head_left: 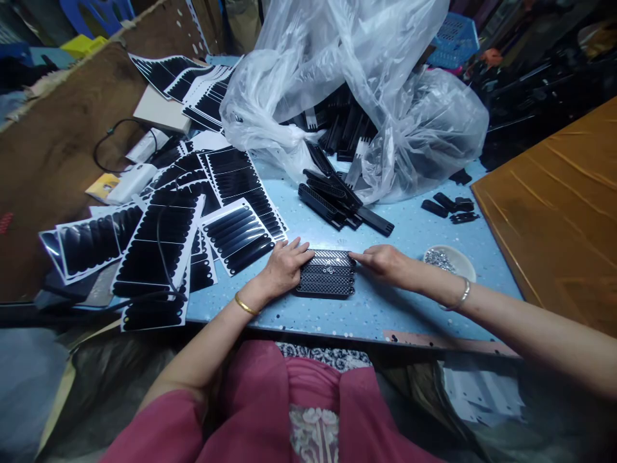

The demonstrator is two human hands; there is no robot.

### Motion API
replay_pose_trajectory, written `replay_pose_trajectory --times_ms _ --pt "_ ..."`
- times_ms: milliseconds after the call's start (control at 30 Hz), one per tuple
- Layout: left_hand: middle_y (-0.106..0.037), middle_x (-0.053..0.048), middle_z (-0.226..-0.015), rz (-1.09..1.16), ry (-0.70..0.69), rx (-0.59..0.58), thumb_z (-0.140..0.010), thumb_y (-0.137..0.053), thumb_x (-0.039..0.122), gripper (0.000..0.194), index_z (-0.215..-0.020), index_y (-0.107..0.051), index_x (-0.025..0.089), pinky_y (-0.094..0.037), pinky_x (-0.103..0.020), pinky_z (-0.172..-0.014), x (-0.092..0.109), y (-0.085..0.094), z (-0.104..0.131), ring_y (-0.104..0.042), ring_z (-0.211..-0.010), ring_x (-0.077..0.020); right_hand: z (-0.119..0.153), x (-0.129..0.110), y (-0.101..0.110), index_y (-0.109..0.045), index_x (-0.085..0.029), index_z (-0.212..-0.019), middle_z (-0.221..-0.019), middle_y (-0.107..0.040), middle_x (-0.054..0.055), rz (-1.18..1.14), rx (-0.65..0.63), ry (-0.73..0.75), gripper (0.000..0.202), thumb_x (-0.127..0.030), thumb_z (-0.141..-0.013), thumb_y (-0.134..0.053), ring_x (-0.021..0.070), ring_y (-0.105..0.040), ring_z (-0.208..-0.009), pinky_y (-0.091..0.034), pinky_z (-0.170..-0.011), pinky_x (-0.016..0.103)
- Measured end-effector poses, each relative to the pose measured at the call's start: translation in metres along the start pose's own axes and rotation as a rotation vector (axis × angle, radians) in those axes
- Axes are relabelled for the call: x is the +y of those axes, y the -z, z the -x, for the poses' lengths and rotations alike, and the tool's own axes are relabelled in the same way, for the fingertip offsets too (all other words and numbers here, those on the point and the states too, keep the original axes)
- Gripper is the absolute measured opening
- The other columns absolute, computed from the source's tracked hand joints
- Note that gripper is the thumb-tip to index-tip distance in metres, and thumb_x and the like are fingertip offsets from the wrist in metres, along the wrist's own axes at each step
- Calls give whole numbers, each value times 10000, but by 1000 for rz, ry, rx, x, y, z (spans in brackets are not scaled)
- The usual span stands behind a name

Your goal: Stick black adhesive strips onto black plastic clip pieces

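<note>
Several black plastic strips with a cross-hatched surface (328,283) lie side by side on the blue tabletop in front of me. A few small silvery rings (330,263) rest loose on top of them. My left hand (285,267) lies at their left end, its fingers spread and touching the strips. At their upper right corner is the tip of my right hand (385,262), index finger forward and the other fingers curled in. Whether something tiny sits under that fingertip is hidden. A white dish (463,265) of small shiny metal pieces stands by my right wrist.
Sheets of black stickers (157,241) are piled at the left. A clear plastic bag (270,96) holds black parts behind, with more black strips (332,199) spilling out. Small black pieces (446,204) lie at right, near a brown-orange panel (554,193). A cable crosses the stickers.
</note>
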State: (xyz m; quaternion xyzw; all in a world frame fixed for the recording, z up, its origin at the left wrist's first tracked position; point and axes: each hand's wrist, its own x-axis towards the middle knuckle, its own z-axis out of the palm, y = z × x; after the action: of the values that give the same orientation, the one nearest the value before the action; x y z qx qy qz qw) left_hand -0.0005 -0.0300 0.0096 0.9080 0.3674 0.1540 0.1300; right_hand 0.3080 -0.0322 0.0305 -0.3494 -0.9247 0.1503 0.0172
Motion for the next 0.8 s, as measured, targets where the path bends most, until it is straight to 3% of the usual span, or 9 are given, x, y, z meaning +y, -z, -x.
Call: replay_pose_trajectory --times_ms 167,267,533,800 --pt "-619 -115 -1325 29 18 -5 -727 -464 9 579 -1243 -618 224 -384 -514 -951 -2 -3 0 -517 -1279 -332 -4 7 -4 -671 -212 -1227 -907 -770 30 -255 -15 -146 455 -88 -826 -496 146 -677 -712 -509 -683 222" --pt "-630 -106 -1308 24 14 2 -729 -473 8 566 -1221 -634 237 -385 -507 -950 -4 -1 1 -513 -1282 -332 -2 3 -8 -663 -223 -1238 -998 -766 38 -294 19 -150 440 -105 -854 -484 168 -701 -799 -531 -730 245" --pt "-624 -94 -1322 -42 22 6 -735 -481 4 574 -1221 -647 260 -395 -484 -932 -16 7 13 -515 -1278 -323 11 -4 -31 -498 -110 -1385 -758 -697 61 56 146 -19 571 -47 -823 -419 156 -584 -610 -426 -572 264" --pt "-599 -130 -1332 -128 -3 2 -765 -475 1 614 -1322 -576 239 -389 -506 -944 -10 11 25 -478 -1296 -342 13 -3 -43 -501 -64 -1337 -696 -654 61 135 299 53 540 -34 -813 -375 171 -553 -586 -408 -557 286"
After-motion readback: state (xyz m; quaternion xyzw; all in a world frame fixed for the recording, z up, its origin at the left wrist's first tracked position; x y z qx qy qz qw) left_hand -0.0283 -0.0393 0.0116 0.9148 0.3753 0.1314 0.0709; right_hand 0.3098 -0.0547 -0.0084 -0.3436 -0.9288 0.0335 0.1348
